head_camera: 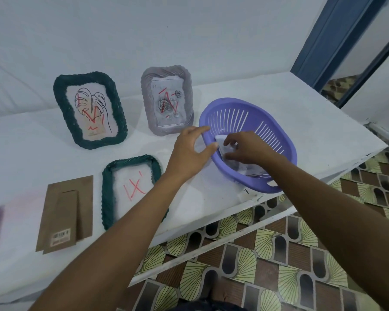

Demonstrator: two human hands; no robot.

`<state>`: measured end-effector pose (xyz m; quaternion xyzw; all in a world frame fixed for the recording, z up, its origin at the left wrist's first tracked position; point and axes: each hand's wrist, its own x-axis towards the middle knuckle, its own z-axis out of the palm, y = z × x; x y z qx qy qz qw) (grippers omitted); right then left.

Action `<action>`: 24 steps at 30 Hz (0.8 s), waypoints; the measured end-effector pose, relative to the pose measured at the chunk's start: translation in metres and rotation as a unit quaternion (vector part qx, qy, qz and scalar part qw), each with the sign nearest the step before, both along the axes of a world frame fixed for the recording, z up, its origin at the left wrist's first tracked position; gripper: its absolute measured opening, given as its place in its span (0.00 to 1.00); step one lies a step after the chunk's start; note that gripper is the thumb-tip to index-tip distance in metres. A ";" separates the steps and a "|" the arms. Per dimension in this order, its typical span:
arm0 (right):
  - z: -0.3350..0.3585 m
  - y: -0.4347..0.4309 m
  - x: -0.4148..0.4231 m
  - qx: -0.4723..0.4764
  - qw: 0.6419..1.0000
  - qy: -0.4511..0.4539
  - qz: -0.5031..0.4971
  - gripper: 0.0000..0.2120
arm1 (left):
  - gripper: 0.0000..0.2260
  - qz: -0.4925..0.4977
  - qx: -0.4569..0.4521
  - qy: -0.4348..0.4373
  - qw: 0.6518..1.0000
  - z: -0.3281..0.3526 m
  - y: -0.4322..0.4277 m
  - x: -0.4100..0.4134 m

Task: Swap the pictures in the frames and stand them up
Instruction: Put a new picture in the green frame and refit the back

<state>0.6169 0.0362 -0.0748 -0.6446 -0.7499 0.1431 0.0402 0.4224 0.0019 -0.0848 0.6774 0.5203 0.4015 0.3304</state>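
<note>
Both forearms reach in from the lower edge towards centre right. Left hand (190,149): wrist straight, fingers and thumb curved in a C about the left rim of the purple basket (288,151), thumb tip inside the rim, fingertips on its outer edge. Right hand (245,149): palm down inside the basket, fingers curled, pinching a white picture (219,140) against the basket's inner wall.

Green frame (90,108) with a leaf drawing stands upper left on the white table (301,113). Grey frame (166,99) with a rose picture stands just left of the basket. Second green frame (133,189) lies flat below the left forearm. Brown backing board (65,214) lies flat at lower left, beside it.
</note>
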 end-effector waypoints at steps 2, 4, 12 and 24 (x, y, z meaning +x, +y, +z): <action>-0.004 0.001 -0.004 0.014 1.000 -0.020 -0.003 0.23 | 0.19 0.003 0.010 0.019 1.000 -0.004 0.002 0.001; -0.006 0.001 -0.008 0.025 0.999 -0.038 -0.001 0.26 | 0.19 0.007 0.015 0.029 0.999 -0.005 0.003 0.000; -0.002 0.002 -0.002 0.012 0.999 0.036 -0.021 0.22 | 0.19 0.021 0.027 0.041 0.999 -0.005 0.001 0.002; 0.006 0.002 0.009 0.027 0.984 0.152 -0.093 0.14 | 0.19 0.024 0.021 0.036 0.999 -0.003 -0.001 0.001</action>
